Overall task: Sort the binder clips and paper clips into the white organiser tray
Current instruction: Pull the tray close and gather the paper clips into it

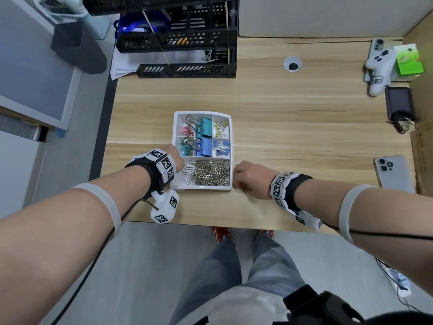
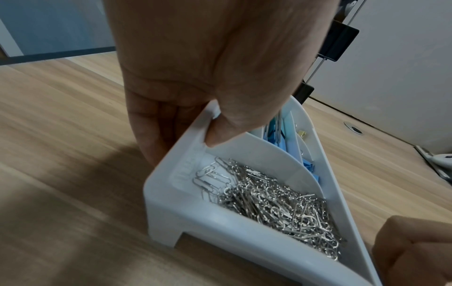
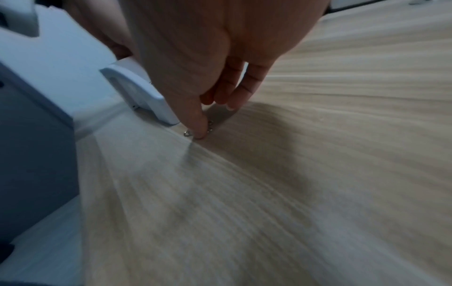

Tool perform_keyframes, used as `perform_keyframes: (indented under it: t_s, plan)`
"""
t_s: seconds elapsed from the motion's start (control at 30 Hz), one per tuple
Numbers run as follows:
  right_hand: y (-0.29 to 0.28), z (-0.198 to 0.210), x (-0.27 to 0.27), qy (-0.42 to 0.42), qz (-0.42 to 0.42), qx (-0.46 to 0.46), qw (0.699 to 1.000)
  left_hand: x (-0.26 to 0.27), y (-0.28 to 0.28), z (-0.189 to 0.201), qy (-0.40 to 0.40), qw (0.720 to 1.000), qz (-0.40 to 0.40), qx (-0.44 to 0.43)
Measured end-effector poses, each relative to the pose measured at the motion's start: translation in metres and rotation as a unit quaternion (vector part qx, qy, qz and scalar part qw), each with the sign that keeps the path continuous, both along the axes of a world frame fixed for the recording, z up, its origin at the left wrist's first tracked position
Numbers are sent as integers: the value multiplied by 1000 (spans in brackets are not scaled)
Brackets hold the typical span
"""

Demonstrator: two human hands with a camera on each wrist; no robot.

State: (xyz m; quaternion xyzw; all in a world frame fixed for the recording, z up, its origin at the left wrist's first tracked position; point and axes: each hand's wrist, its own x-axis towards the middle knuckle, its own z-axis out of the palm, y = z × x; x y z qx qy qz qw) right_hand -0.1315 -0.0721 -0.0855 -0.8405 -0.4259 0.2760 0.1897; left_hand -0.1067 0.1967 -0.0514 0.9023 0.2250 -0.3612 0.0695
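Note:
The white organiser tray (image 1: 176,139) stands mid-table. Its back compartments hold coloured binder clips (image 1: 202,137), and the wide front one holds a heap of silver paper clips (image 1: 209,172). My left hand (image 1: 179,158) grips the tray's left wall (image 2: 190,149), thumb (image 2: 220,135) inside the rim, fingers outside. My right hand (image 1: 236,184) is curled on the table just off the tray's front right corner (image 3: 156,104). Its thumb tip (image 3: 199,131) presses on loose paper clips (image 3: 210,127), with the other fingers (image 3: 232,102) curled close behind.
A black file rack (image 1: 187,43) stands at the back left. A phone (image 1: 391,174) lies at the right edge. Farther back are a black case with keys (image 1: 398,106), a white controller (image 1: 379,66) and a green box (image 1: 410,62). The table's front edge (image 1: 222,225) is close.

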Motion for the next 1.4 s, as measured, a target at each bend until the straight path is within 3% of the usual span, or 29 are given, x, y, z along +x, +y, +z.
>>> perform_keyframes:
  t_s: [0.3,0.57,0.7,0.8,0.9,1.0,1.13,1.2,1.3,1.4]
  plan:
    - [2,-7,-3,58,-39,-30,997,-1,-1,3,-4,1000,1,-7]
    - [-3,-6,-8,49,-64,-35,996,0,-3,6,1,1000,9,-11]
    - [-5,-6,-7,67,-125,-9,990,-1,-3,7,3,1000,12,-13]
    - [-2,2,2,104,-243,23,964,-1,-5,10,4,1000,12,-16]
    - [12,16,14,174,-358,97,912,-1,-6,12,5,1000,11,-17]
    - [35,27,21,240,-383,146,880,-2,-7,12,4,1000,15,-15]
    - [58,30,12,286,-385,166,862,-2,-8,13,3,1000,16,-14]
    - [59,26,8,275,-398,170,859,-1,-8,13,2,1000,12,-9]
    - [48,23,12,172,-408,138,886,-1,-6,10,4,1000,5,-5]
    - [26,23,29,89,-443,111,885,0,-6,9,8,1000,-3,-1]
